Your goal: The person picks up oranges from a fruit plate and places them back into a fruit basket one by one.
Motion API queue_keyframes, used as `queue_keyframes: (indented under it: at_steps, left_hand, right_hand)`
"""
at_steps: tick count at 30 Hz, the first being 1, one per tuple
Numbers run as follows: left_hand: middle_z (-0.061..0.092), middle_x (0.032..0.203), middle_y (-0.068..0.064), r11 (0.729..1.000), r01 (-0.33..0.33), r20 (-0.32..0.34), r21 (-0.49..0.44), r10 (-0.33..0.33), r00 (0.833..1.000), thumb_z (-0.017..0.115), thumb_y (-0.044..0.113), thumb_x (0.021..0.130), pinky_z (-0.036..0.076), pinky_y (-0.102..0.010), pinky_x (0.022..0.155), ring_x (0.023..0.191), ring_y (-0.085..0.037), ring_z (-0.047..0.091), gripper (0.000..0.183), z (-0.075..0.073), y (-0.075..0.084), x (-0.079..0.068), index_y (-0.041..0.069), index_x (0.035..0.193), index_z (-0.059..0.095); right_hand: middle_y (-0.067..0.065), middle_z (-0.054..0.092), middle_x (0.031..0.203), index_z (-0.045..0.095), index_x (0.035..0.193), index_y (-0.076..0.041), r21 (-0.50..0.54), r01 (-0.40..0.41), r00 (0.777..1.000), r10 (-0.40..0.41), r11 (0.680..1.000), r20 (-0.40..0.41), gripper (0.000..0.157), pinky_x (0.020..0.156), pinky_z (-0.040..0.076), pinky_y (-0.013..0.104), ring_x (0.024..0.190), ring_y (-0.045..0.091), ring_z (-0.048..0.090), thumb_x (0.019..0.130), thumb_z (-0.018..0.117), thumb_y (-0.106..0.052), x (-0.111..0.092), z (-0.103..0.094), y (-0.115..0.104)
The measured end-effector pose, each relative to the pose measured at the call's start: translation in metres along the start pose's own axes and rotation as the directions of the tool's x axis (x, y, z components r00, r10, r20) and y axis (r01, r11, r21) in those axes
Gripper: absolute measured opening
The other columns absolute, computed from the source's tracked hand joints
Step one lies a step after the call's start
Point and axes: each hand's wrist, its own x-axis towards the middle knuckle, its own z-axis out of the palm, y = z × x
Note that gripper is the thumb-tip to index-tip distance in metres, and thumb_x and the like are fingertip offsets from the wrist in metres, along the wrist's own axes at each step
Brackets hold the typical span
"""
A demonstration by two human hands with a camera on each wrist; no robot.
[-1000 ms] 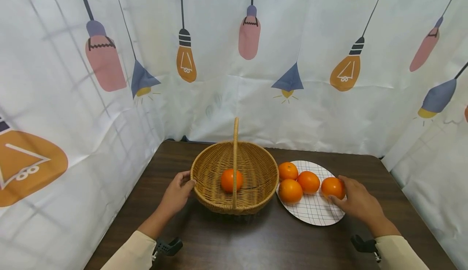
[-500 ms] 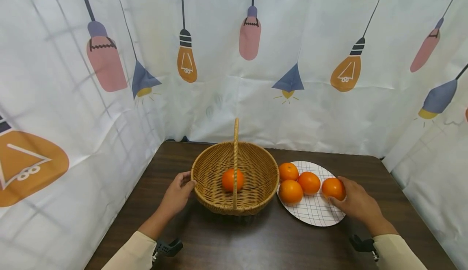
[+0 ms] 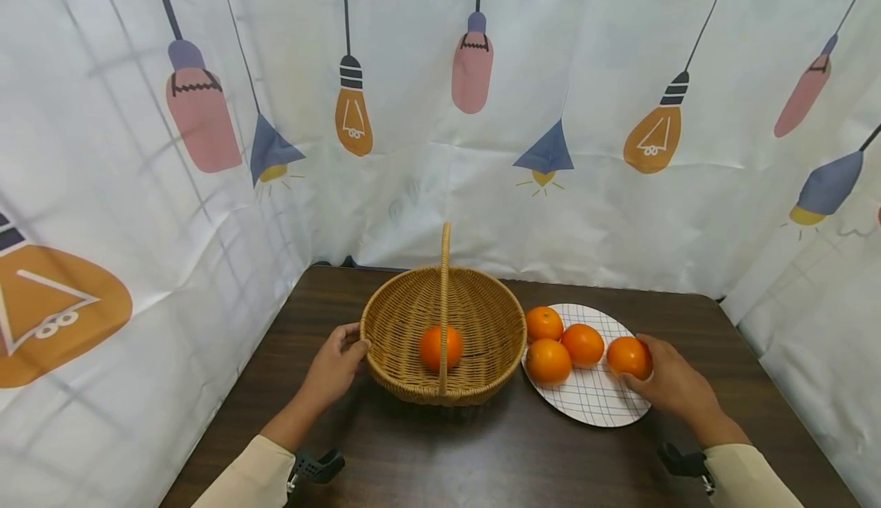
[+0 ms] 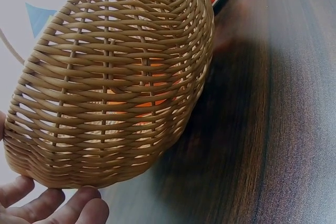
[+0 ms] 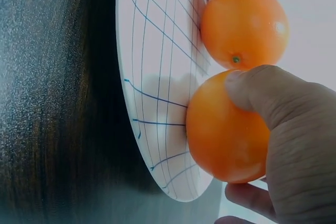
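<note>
A round wicker basket [image 3: 392, 309] with a tall arched handle stands mid-table, a single orange [image 3: 433, 347] inside it. My left hand [image 3: 337, 366] holds the basket by its left rim; in the left wrist view its fingertips [image 4: 79, 205] press against the weave. On the right, a white plate [image 3: 599, 408] with a blue grid pattern bears several oranges. My right hand [image 3: 674, 382] grips the rightmost orange [image 3: 626, 356], thumb on the near side and fingers behind it. That orange is still over the plate, close beside another orange [image 5: 244, 27] in the right wrist view.
Dark wooden table [image 3: 440, 462] underneath. A white curtain [image 3: 413, 187] printed with lamps and bulbs closes off the back and both sides. The basket's right side is right at the plate's left edge, where three oranges [image 3: 548, 362] cluster.
The orange inside the basket has shifted slightly toward the near side. Both hands stay in place, the left at the basket rim, the right around the orange on the plate.
</note>
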Motion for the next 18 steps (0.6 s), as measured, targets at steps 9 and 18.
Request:
queue_keyframes:
  at_steps: [9,18]
  left_hand:
    - [0.048,0.13,-0.014,1.0,-0.008,-0.003,-0.014,0.008,1.0,0.051,0.031,0.096,0.048,-0.048,0.085,0.11,-0.027,0.054,0.047,0.0,0.0,0.0,0.009,0.136,0.039]
    - [0.049,0.129,-0.012,1.0,0.001,-0.004,-0.009,-0.001,1.0,0.051,0.031,0.096,0.048,-0.048,0.085,0.109,-0.026,0.054,0.046,-0.001,0.0,0.001,0.01,0.136,0.039]
  right_hand:
    - [0.029,0.045,0.125,0.036,0.136,0.004,0.019,0.021,1.0,-0.021,1.0,-0.022,0.093,0.08,0.044,0.059,0.102,0.039,0.052,0.073,0.075,-0.05,-0.003,-0.007,-0.003]
    - [0.029,0.045,0.125,0.037,0.136,0.006,0.008,0.071,0.996,-0.07,0.997,-0.051,0.092,0.078,0.045,0.058,0.103,0.04,0.052,0.073,0.075,-0.049,-0.008,-0.017,-0.008]
